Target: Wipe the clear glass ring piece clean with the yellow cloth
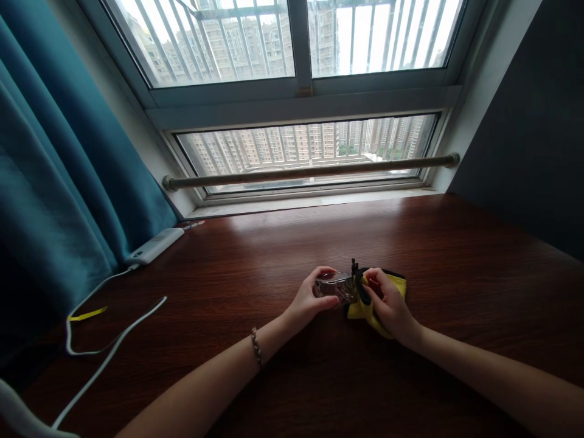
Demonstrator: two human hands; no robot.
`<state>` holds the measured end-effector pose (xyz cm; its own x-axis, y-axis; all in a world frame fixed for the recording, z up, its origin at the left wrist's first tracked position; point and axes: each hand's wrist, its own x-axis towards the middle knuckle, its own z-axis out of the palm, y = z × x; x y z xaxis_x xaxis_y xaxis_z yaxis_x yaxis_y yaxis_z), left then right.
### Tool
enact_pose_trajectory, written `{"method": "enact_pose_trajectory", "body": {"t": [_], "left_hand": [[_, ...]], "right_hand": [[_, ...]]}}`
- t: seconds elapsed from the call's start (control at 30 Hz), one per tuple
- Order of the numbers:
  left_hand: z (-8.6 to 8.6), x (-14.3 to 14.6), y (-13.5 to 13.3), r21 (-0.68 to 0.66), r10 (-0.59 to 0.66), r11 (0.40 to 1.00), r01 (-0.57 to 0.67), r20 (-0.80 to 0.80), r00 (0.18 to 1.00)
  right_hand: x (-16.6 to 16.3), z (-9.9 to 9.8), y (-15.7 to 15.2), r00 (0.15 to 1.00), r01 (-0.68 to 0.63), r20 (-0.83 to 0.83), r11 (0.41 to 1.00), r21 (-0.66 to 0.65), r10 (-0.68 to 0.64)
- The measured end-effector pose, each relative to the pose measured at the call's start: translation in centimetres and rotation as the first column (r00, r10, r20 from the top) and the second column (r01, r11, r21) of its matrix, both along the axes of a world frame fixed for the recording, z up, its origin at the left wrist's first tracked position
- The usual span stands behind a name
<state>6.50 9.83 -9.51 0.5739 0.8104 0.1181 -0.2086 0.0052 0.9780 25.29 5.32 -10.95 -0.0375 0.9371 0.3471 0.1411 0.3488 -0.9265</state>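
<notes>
My left hand (311,298) grips a small shiny silver packet (335,286) at its left end, just above the dark wooden table (255,261). My right hand (387,304) holds a yellow pouch with black trim (369,307) and pinches its mouth against the packet's right end. A black drawstring toggle (354,266) sticks up between the hands. The packet's right end is hidden inside or behind the pouch. A beaded bracelet (257,348) circles my left wrist.
A white power bank (154,246) lies at the table's far left with a white cable (109,347) looping toward me, beside a thin yellow strip (86,314). A teal curtain (59,170) hangs on the left. A window with a metal rail (310,170) runs along the back.
</notes>
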Motion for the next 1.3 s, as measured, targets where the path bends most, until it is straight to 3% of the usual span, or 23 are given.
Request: {"method": "enact_pose_trajectory", "body": {"t": [0.2, 0.43, 0.57, 0.8, 1.07, 1.17, 1.3], "left_hand": [[-0.8, -0.1, 0.0, -0.255, -0.122, 0.951, 0.176, 0.215, 0.969], [-0.2, 0.2, 0.9, -0.492, 0.028, 0.863, 0.114, 0.272, 0.962], [-0.1, 0.1, 1.2, -0.517, -0.057, 0.837, 0.179, 0.244, 0.968], [-0.1, -0.4, 1.5, -0.524, -0.212, 0.771, 0.361, 0.324, 0.922], [0.1, -0.4, 1.4, -0.523, -0.134, 0.785, 0.332, 0.38, 0.915], [0.2, -0.4, 1.6, -0.577, -0.084, 0.763, 0.291, 0.358, 0.93], [0.1, -0.3, 2.0, -0.665, -0.037, 0.692, 0.282, 0.357, 0.933]], "right_hand": [[-0.2, -0.5, 0.4, 0.999, 0.018, 0.035, 0.999, -0.048, -0.016], [-0.5, -0.2, -0.3, 0.994, 0.048, 0.09, 0.997, 0.061, -0.054], [-0.5, -0.1, -0.7, 0.982, 0.03, 0.178, 0.985, 0.169, -0.06], [-0.1, -0.2, -0.1, 0.995, 0.013, 0.094, 0.998, 0.056, -0.018], [0.0, 0.3, 0.1, 0.987, 0.002, 0.156, 0.984, 0.181, -0.031], [-0.2, 0.2, -0.4, 0.983, 0.031, 0.171, 0.982, 0.187, -0.064], [-0.4, 0.6, -1.0, 0.945, 0.052, 0.272, 0.907, 0.418, -0.179]]}}
